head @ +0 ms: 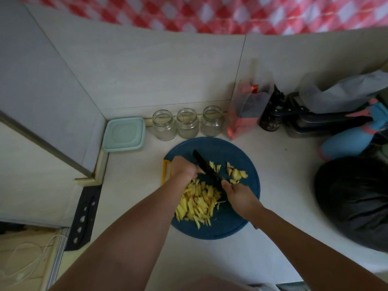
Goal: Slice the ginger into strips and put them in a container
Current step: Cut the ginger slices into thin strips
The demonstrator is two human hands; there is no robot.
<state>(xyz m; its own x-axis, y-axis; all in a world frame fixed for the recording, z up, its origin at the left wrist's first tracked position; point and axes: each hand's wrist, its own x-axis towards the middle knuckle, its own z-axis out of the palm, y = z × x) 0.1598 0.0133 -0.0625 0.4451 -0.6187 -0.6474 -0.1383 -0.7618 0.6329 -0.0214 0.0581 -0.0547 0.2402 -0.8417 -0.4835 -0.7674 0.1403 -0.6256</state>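
Right grip point(237, 193) is clenched round the black knife point(206, 169), left grip point(184, 169) pinches a ginger piece point(201, 171) on the round blue cutting board point(235, 223) beside the pale yellow ginger strips point(197, 203). They look light, stiff and slippery, so I'd scoop from underneath

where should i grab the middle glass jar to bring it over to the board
Probably round its neck, reaching down from above. The middle jar stands upright, lidless, with the left jar and right jar close beside it and the wall behind, leaving little room at its sides.
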